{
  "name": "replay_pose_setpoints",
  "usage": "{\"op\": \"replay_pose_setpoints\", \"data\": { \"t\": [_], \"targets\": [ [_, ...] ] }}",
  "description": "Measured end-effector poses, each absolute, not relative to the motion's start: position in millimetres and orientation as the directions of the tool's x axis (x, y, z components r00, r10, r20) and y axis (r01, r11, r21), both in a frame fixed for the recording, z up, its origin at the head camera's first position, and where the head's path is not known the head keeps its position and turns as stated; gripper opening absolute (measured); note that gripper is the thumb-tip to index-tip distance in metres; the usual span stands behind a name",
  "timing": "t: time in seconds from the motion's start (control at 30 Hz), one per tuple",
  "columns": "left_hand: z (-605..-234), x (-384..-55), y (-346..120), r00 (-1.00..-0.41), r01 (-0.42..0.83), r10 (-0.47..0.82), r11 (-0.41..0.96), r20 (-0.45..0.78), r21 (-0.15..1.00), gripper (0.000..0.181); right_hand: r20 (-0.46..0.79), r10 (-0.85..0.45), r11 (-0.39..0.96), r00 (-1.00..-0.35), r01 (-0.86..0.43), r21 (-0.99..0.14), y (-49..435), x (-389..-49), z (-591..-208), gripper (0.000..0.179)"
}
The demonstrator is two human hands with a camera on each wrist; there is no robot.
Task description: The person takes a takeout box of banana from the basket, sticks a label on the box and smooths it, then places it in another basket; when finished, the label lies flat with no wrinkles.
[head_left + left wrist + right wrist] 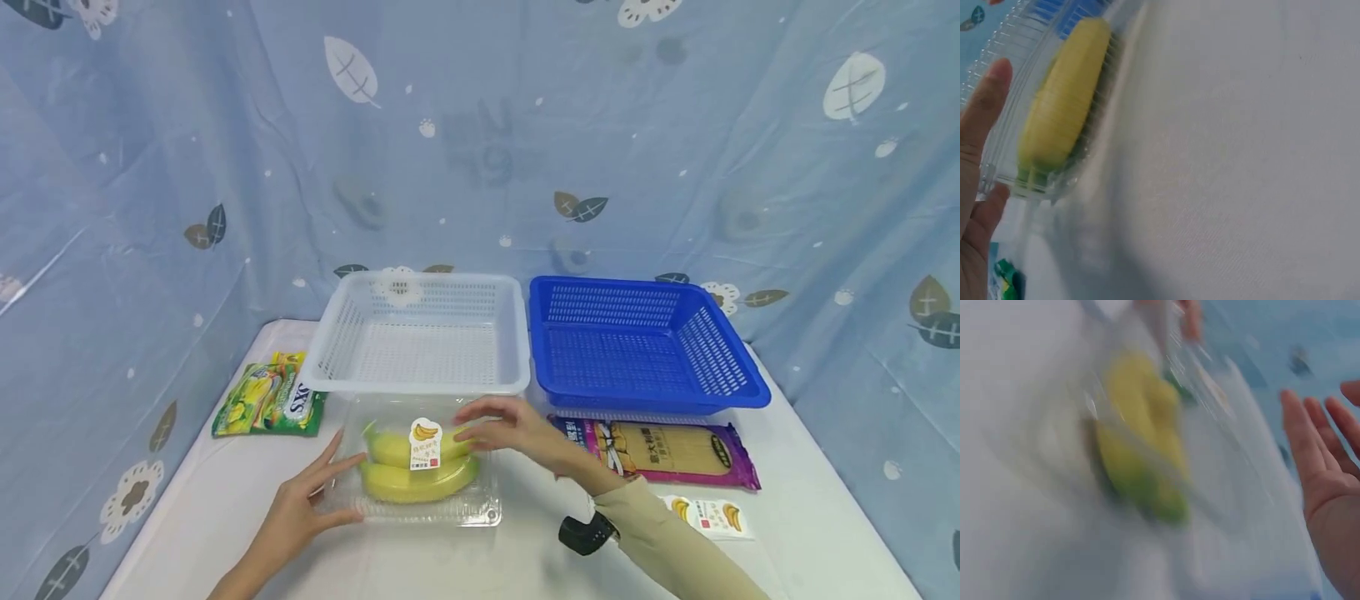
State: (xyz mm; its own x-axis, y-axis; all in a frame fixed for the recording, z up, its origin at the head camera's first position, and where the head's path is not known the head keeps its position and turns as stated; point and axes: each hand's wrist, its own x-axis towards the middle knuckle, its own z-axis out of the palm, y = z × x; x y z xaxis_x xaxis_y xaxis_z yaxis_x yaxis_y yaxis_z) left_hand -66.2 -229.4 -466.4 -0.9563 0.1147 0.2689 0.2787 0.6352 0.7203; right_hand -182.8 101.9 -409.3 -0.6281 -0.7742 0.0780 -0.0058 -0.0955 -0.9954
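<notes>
A clear plastic box (480, 492) with yellow bananas (420, 482) inside lies in front of the white basket in the head view. On its lid is a white banana sticker (425, 444). My left hand (300, 504) holds the box's left side, thumb near the front corner and fingers farther back. In the left wrist view, its fingers (991, 100) lie along the clear wall. Over the right part of the lid reaches my right hand (517, 429), its fingers extended. The right wrist view, blurred, shows this hand (1335, 469) with fingers spread and nothing in them.
Behind the box stand a white basket (416, 387) and a blue basket (645, 398). Green snack packets (270, 400) lie at left. A purple pasta pack (675, 452) sits before the blue basket, with a sheet of banana stickers (708, 517) nearer me.
</notes>
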Motion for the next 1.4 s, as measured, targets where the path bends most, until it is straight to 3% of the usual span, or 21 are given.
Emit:
{"op": "replay_pose_setpoints", "data": {
  "t": [0.07, 0.17, 0.33, 0.53, 0.67, 1.0, 1.4],
  "targets": [
    [-466, -63, -229, -0.96, 0.251, 0.069, 0.642, 0.272, 0.724, 0.067, 0.151, -0.665, -0.135, -0.731, -0.082, -0.988, 129, -186, -408, 0.033],
    [-463, -58, -228, -0.974, 0.169, -0.017, 0.62, 0.228, 0.766, 0.059, 0.253, -0.49, -0.104, -0.834, -0.232, -0.967, 181, -193, -409, 0.032],
    [-455, -53, -224, -0.985, 0.057, -0.105, 0.542, 0.135, 0.838, 0.044, 0.367, -0.249, 0.196, -0.896, -0.418, -0.887, 279, -199, -408, 0.031],
    [-449, -50, -222, -0.99, -0.017, -0.129, 0.515, 0.058, 0.857, 0.042, 0.3, -0.117, 0.671, -0.947, -0.298, -0.679, 366, -206, -409, 0.047],
    [-444, -50, -218, -0.995, -0.023, -0.1, 0.462, 0.027, 0.887, 0.042, 0.192, -0.115, 0.806, -0.975, -0.205, -0.556, 399, -210, -408, 0.056],
    [-412, -45, -203, -0.987, -0.149, -0.116, 0.421, -0.11, 0.895, 0.045, 0.094, -0.081, 0.867, -0.992, -0.117, -0.484, 427, -217, -406, 0.052],
    [-375, -51, -184, -0.986, -0.163, -0.079, 0.314, -0.146, 0.935, 0.046, 0.062, -0.083, 0.889, -0.995, -0.102, -0.447, 430, -222, -399, 0.057]
  ]
}}
